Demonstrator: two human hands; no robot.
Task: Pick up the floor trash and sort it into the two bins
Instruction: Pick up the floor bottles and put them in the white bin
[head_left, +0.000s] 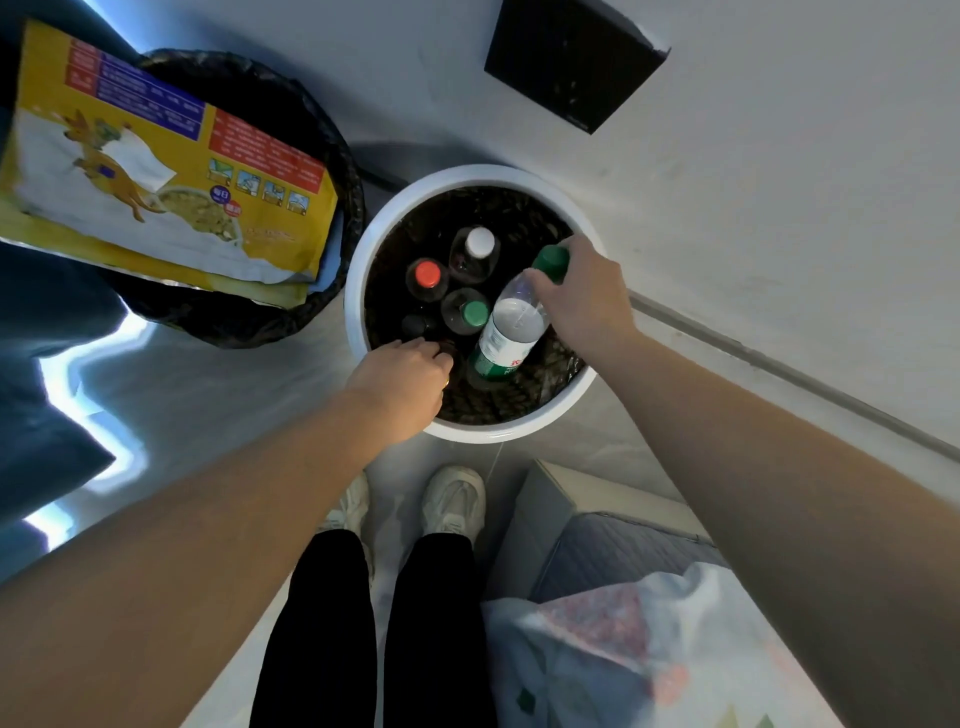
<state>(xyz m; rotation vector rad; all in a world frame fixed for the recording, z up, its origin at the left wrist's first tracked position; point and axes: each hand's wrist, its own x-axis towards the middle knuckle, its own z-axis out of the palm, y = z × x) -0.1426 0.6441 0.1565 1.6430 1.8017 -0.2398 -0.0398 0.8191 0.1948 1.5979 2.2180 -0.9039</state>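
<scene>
A white round bin (363, 249) with a black liner stands in front of my feet. Inside it stand three bottles: one with a red cap (427, 274), one with a white cap (479, 242), one with a green cap (475, 312). My right hand (582, 296) grips the neck of a clear bottle with a green cap and green label (511, 325), tilted inside the bin. My left hand (405, 379) reaches over the bin's near rim, fingers curled on a dark bottle top (448, 349). To the left, a second bin with a black liner (332, 156) holds a large yellow bag (156, 171).
A black square object (571, 57) lies by the white wall behind the bins. At the lower right are a grey quilted cushion (613, 551) and a plastic bag (597, 654). A blue fabric mass (41, 364) fills the left edge. My shoes (452, 501) stand just before the white bin.
</scene>
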